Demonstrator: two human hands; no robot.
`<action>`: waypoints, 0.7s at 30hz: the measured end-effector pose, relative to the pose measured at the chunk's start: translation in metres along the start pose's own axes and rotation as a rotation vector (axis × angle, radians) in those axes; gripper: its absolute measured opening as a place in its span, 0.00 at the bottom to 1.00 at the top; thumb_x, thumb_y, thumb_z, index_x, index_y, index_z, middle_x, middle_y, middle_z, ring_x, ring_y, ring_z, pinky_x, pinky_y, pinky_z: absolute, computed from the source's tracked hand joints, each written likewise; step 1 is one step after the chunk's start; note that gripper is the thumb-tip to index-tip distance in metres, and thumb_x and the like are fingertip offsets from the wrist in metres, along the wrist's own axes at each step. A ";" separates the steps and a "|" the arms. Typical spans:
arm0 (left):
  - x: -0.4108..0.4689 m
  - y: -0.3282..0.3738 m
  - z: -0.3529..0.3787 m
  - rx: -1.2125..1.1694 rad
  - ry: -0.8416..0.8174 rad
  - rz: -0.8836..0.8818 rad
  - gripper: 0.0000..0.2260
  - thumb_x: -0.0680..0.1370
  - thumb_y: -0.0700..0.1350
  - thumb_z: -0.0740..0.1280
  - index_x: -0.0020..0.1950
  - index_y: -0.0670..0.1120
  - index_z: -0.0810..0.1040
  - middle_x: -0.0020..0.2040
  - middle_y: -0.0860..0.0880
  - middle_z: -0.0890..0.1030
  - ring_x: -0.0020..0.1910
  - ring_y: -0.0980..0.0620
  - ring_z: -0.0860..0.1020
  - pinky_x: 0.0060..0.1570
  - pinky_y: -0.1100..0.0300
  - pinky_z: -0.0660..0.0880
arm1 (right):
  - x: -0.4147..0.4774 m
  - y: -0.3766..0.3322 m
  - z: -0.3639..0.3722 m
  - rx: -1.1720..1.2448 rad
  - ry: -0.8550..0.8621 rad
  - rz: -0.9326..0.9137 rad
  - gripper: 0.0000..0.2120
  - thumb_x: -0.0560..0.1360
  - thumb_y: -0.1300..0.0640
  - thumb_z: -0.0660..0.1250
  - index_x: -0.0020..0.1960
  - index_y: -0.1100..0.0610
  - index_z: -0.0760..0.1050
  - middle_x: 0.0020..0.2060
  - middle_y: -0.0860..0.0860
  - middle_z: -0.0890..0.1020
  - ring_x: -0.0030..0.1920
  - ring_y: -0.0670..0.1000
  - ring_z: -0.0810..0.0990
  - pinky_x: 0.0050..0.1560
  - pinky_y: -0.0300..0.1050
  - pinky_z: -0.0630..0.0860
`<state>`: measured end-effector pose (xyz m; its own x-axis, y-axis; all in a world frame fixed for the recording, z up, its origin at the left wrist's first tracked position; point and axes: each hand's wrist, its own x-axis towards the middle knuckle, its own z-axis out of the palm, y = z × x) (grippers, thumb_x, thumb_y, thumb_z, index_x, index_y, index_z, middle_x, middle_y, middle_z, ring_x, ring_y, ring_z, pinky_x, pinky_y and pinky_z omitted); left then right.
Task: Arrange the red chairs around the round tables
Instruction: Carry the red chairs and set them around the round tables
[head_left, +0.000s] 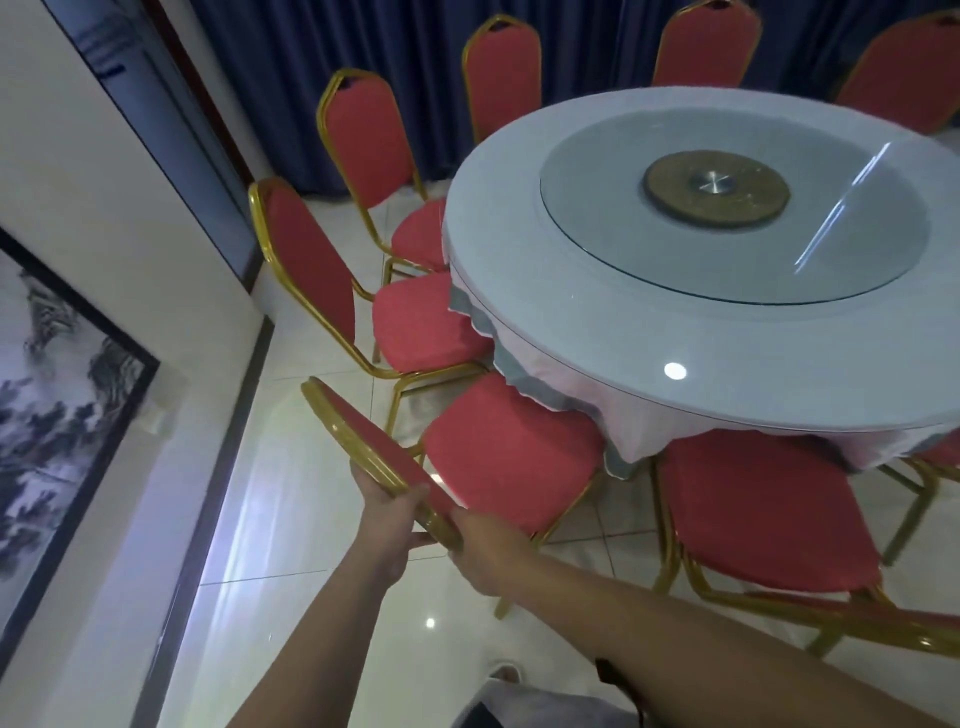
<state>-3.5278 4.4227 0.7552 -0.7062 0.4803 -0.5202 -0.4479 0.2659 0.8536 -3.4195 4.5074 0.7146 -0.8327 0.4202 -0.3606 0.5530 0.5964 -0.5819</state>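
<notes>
Left hand (387, 512) and right hand (485, 551) both grip the gold top rail of the near chair (511, 452); its seat sits partly under the worktop (519, 291) cloth, just beside a second chair (753, 509)

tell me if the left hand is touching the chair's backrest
Touching. The head view shows the left hand gripping the gold frame of the backrest.

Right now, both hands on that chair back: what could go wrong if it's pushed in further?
1. The tablecloth hem hangs over the seat edge of the held chair; pushing in may snag and drag the cloth.
2. The neighbouring chair on the right stands close; gold frames could knock.
3. Left hand and right hand grip only the backrest top, so the chair might tilt or skid on glossy tiles.
</notes>
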 end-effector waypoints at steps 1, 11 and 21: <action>0.001 0.002 0.002 0.003 -0.017 0.004 0.40 0.70 0.43 0.74 0.67 0.71 0.54 0.60 0.46 0.77 0.55 0.39 0.80 0.36 0.41 0.81 | 0.004 0.001 0.002 -0.015 0.032 0.006 0.11 0.79 0.54 0.64 0.61 0.50 0.73 0.50 0.50 0.81 0.50 0.55 0.81 0.45 0.45 0.72; 0.021 0.000 0.015 0.004 -0.064 0.005 0.42 0.74 0.38 0.73 0.67 0.72 0.50 0.60 0.51 0.76 0.55 0.44 0.79 0.38 0.47 0.82 | -0.003 0.032 -0.004 0.217 0.056 0.215 0.11 0.77 0.51 0.65 0.58 0.52 0.73 0.51 0.50 0.80 0.50 0.54 0.79 0.49 0.48 0.76; 0.014 0.003 0.123 0.702 -0.198 0.615 0.29 0.75 0.39 0.70 0.74 0.53 0.67 0.76 0.46 0.63 0.75 0.44 0.62 0.72 0.45 0.64 | -0.128 0.130 -0.116 0.244 0.263 0.301 0.07 0.80 0.59 0.65 0.55 0.55 0.79 0.49 0.46 0.80 0.42 0.40 0.74 0.42 0.27 0.69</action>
<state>-3.4715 4.5327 0.7535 -0.5741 0.8187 -0.0158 0.4476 0.3299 0.8311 -3.2380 4.6109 0.7698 -0.5832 0.7276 -0.3611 0.7193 0.2561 -0.6457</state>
